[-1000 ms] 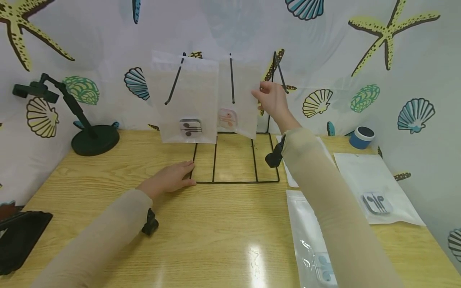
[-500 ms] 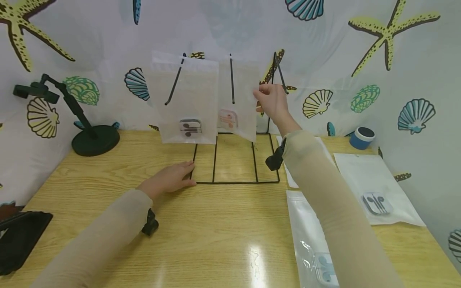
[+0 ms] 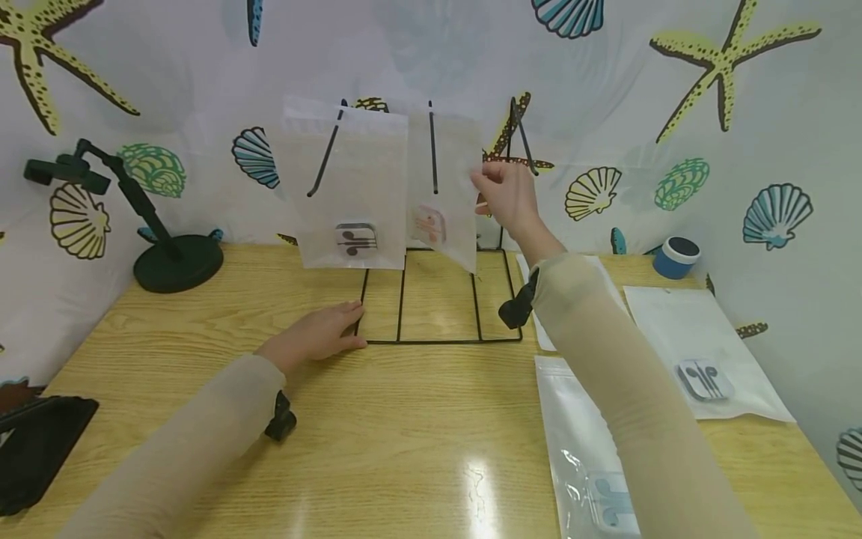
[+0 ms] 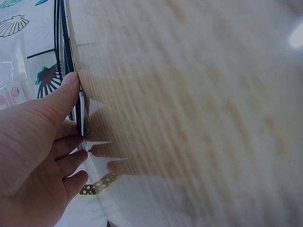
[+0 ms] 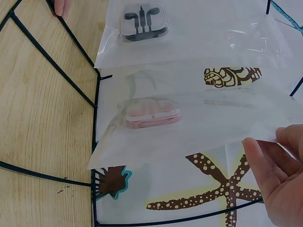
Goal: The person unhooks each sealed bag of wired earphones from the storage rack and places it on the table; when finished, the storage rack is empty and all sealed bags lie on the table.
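Two clear bags hang on the hooks of a black wire rack [image 3: 444,342]. The left bag [image 3: 370,165] holds a case with dark earphones [image 3: 357,236]; the middle bag [image 3: 454,172] has a pink set [image 3: 429,224]. My right hand [image 3: 513,196] pinches the middle bag's right edge between thumb and fingers, as the right wrist view shows too, with the hand [image 5: 279,170] beside the bag [image 5: 213,113]. My left hand [image 3: 313,337] grips the rack's front left corner; in the left wrist view, thumb and fingers of this hand [image 4: 38,146] lie around the wire.
More bags lie at the right: one [image 3: 727,322] with dark earphones, one [image 3: 566,397] nearer the front, another partly under my right arm. A blue jar [image 3: 676,258] stands behind them. At left are a dark green stand [image 3: 178,262] and a black object [image 3: 47,449].
My right hand has moved slightly down with the middle bag's edge, and that bag is angled more, its lower right corner lower. My left hand has stayed on the rack.
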`<state>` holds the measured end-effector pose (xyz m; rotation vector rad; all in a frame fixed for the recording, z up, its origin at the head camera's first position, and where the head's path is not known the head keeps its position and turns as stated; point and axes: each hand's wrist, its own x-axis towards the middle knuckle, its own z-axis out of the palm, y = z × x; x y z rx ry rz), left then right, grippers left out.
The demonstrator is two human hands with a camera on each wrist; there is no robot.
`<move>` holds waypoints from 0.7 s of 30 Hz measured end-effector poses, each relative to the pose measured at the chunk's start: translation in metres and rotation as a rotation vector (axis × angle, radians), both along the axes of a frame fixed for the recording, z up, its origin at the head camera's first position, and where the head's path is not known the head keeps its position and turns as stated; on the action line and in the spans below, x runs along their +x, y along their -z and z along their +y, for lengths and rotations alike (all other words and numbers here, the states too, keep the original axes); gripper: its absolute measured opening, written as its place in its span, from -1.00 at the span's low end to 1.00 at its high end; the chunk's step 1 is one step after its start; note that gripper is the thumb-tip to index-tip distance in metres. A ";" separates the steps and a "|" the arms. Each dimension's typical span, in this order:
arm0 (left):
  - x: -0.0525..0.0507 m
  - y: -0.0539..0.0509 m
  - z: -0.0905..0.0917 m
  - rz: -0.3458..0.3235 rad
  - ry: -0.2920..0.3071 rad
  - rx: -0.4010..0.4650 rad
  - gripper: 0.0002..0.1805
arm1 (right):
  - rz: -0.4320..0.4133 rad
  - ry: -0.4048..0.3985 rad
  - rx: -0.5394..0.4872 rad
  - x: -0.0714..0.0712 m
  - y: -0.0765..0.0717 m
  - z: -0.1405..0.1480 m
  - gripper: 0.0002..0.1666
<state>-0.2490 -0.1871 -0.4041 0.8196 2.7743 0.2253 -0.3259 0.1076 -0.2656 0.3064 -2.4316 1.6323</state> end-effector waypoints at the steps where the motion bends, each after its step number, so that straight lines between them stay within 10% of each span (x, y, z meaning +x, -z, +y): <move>1: 0.000 0.000 0.000 -0.001 -0.001 0.000 -0.24 | 0.003 -0.002 0.004 0.001 0.000 0.000 -0.73; 21: -0.001 0.002 -0.001 0.009 0.002 -0.006 -0.26 | 0.061 0.000 0.040 0.023 0.002 0.007 -0.72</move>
